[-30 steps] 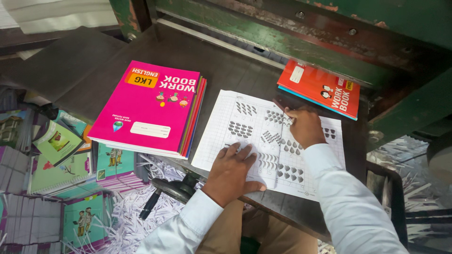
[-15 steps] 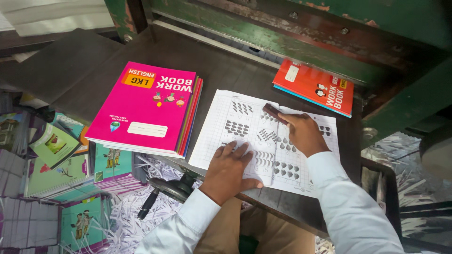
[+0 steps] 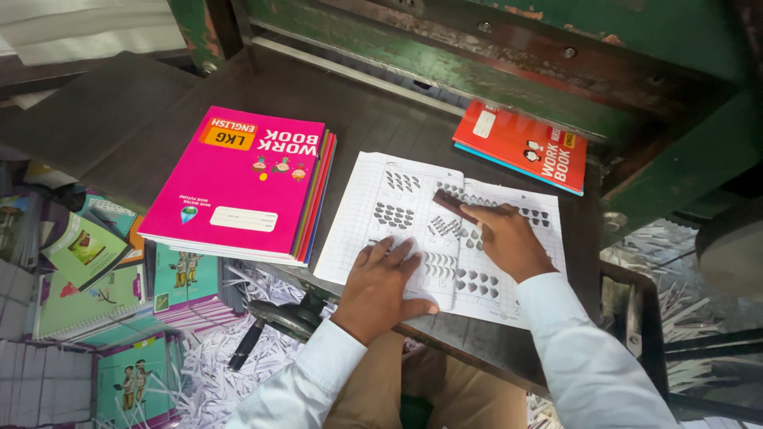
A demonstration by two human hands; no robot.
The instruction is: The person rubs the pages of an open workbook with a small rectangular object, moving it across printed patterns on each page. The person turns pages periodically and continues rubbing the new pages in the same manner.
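The left hand (image 3: 381, 282) lies flat, fingers spread, on an open white grid-paper workbook (image 3: 445, 230) at the dark worktop's (image 3: 373, 127) near edge, while the right hand (image 3: 505, 238) presses a dark flat stick (image 3: 455, 206) along its centre fold. Left lies a pink-topped stack of workbooks (image 3: 242, 187); farther right, a red workbook (image 3: 520, 147).

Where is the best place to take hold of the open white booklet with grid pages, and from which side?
Probably the open white grid-page booklet at its near edge, which overhangs the dark table edge, from the person's side: fingers can slide under there. It lies flat elsewhere.
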